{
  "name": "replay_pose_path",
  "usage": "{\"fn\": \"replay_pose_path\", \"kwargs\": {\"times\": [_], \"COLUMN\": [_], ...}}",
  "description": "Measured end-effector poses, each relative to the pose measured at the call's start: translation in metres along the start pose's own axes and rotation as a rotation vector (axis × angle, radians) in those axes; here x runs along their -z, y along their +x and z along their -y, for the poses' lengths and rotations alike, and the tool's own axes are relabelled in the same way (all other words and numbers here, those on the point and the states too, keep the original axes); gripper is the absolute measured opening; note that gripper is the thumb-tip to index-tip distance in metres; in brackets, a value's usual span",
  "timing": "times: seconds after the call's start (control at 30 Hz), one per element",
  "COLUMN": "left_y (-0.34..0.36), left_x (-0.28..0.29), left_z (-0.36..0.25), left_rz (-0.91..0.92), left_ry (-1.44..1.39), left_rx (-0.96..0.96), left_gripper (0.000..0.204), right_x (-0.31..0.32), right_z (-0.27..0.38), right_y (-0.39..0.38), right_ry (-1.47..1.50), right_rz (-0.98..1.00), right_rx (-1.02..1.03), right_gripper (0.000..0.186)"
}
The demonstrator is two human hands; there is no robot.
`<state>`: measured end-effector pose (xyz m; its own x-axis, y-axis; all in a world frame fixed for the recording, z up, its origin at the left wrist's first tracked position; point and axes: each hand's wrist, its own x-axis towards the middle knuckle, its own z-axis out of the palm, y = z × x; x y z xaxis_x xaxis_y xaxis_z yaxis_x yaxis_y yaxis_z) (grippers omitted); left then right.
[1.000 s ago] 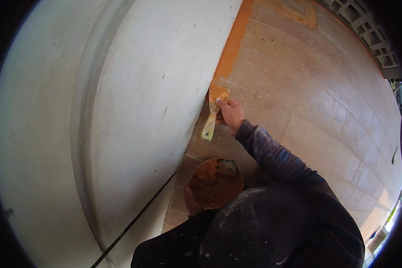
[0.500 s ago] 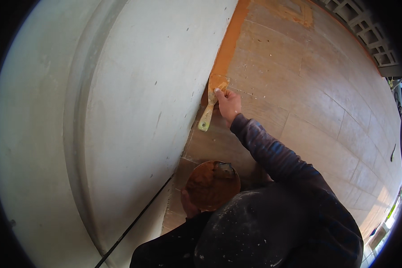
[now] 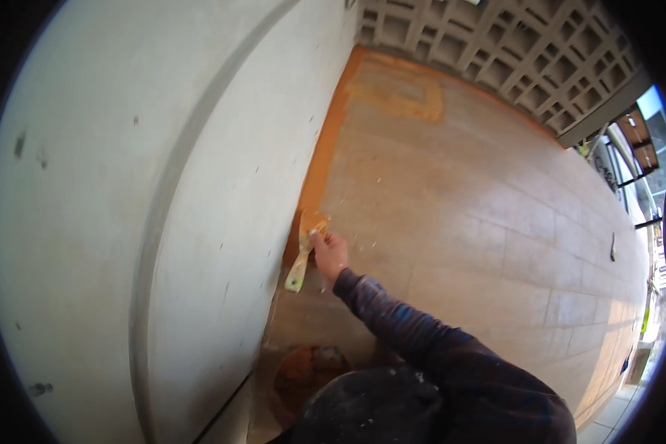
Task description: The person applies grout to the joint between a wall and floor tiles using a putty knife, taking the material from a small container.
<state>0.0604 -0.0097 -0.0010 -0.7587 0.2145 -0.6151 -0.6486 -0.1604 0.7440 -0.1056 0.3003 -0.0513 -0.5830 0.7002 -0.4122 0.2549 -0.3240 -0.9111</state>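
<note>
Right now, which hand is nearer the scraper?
Right. The right hand grips the scraper near its blade; the left hand, dim in the picture, is farther back, at the bowl's left side.

one putty knife (image 3: pixel 300 260) at the left edge of the one floor (image 3: pixel 451 200), with one right grip (image 3: pixel 332 257) on it. one round tub (image 3: pixel 276 379) near the floor's near left corner, one thin black rod (image 3: pixel 226 407) beside it. two orange bands (image 3: pixel 322 163), along the left and far edges. one orange outlined patch (image 3: pixel 401 111) near the far left corner. one small dark scrap (image 3: pixel 613 248) toward the right edge. one pale wall (image 3: pixel 222 192), one lattice screen (image 3: pixel 496 52).
</note>
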Motion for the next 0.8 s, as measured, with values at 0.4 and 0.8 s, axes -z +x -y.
{"fn": "replay_pose_path", "kwargs": {"times": [0.4, 0.8], "left_y": [0.011, -0.027], "left_x": [0.013, 0.014], "left_z": [-0.014, -0.028], "left_rz": [-0.052, -0.100], "left_ry": [0.023, 0.028], "left_rx": [0.003, 0.029], "left_gripper": [0.057, 0.057], "right_x": [-0.016, -0.009], "right_z": [0.017, 0.021], "right_y": [-0.042, 0.009], "right_ry": [0.043, 0.188], "right_rz": [0.156, 0.017], "right_rx": [-0.417, -0.138], "right_gripper": [0.023, 0.024]}}
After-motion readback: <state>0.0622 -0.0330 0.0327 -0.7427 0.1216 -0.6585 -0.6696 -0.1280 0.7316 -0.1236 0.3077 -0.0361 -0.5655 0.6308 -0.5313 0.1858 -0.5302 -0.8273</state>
